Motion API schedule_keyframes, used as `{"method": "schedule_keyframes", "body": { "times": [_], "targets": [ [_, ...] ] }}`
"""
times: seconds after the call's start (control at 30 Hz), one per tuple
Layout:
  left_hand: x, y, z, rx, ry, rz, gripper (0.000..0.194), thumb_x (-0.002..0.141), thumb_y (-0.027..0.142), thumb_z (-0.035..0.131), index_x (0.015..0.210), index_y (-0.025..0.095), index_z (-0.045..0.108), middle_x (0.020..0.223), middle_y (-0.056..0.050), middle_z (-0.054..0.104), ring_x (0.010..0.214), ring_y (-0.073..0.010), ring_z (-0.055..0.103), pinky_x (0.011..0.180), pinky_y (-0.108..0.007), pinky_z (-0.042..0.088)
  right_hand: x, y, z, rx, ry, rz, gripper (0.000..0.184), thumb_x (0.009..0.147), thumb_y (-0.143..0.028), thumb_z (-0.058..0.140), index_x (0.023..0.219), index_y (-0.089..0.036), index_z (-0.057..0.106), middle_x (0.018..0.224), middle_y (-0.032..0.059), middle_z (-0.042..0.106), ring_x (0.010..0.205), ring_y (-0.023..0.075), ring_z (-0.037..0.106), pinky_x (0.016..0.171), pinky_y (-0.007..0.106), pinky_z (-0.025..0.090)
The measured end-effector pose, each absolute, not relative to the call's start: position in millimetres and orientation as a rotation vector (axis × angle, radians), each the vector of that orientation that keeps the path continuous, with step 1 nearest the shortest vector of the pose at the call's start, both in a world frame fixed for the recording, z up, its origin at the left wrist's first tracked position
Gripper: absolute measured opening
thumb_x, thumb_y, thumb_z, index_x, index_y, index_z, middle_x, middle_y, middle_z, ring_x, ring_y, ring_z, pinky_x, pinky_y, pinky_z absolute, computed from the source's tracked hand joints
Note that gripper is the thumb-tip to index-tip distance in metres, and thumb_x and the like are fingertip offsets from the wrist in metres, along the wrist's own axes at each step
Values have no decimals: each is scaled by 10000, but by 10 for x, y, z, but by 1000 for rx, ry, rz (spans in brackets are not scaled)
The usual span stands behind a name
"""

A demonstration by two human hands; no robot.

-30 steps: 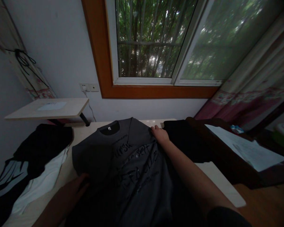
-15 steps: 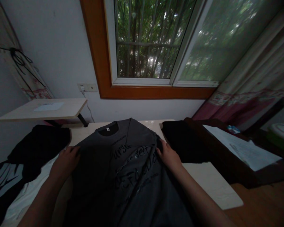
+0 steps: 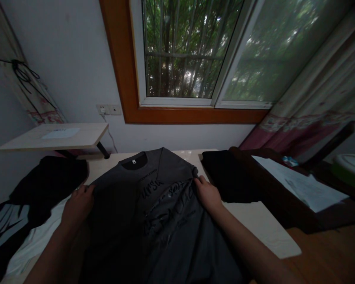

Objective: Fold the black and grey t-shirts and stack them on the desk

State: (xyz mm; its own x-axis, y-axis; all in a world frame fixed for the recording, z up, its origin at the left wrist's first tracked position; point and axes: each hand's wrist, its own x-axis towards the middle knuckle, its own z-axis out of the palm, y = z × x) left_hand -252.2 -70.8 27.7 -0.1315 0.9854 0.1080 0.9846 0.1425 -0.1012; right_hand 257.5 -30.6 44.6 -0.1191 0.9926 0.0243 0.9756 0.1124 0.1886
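A dark grey T-shirt [image 3: 154, 205] with black lettering lies front up on a pale table [image 3: 266, 228], collar toward the window. My left hand [image 3: 77, 203] grips the shirt's left edge, fingers curled on the cloth. My right hand [image 3: 208, 193] pinches the right edge near the sleeve, and the fabric bunches into folds across the print between the two hands.
A folded black garment [image 3: 227, 177] lies to the right of the shirt. A heap of black and white clothes [image 3: 38, 193] sits at the left. Papers [image 3: 298, 183] rest on a dark wooden desk at the right. A small shelf [image 3: 56, 136] juts from the left wall.
My left hand rose from the lower hem to the shirt's left side. My right hand drew back from the shoulder to the right edge. The fabric is now gathered inward and more wrinkled.
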Motion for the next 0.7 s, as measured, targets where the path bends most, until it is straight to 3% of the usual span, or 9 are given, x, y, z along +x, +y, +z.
{"method": "schedule_keyframes", "body": {
  "times": [0.1, 0.23, 0.53, 0.7],
  "targets": [
    [-2610, -706, 225, -1992, -2237, -69, 495, 948, 207, 353, 1385, 104, 560, 1266, -201, 570, 1101, -317, 616, 998, -422, 469, 2583, -208, 438, 2006, 2264, 250, 359, 1001, -133, 406, 1322, -220, 539, 1226, 126, 587, 866, 189, 697, 663, 259, 469],
    [-2705, -670, 194, -1912, -2281, -234, 516, 960, 298, 380, 1448, 184, 505, 1328, -198, 523, 1166, -342, 601, 998, -452, 482, 2632, -199, 417, 2078, 2227, 185, 355, 1029, -203, 374, 1351, -237, 518, 1199, 123, 596, 803, 190, 705, 636, 270, 465],
    [-2952, -457, 89, -1998, -2473, -462, 570, 915, 339, 434, 1442, 122, 450, 1323, -192, 642, 1207, -312, 636, 1031, -416, 489, 2749, -484, 414, 2239, 2092, 12, 420, 1051, -406, 369, 1439, -320, 503, 1229, 118, 588, 798, 219, 720, 626, 304, 490],
    [-2979, -537, 144, -2110, -2449, -465, 506, 862, 287, 446, 1341, 147, 535, 1326, -157, 658, 1218, -301, 634, 1066, -414, 465, 2716, -456, 363, 2165, 2086, 102, 472, 1039, -241, 353, 1498, -287, 455, 1254, 145, 576, 799, 203, 721, 642, 301, 516]
  ]
}}
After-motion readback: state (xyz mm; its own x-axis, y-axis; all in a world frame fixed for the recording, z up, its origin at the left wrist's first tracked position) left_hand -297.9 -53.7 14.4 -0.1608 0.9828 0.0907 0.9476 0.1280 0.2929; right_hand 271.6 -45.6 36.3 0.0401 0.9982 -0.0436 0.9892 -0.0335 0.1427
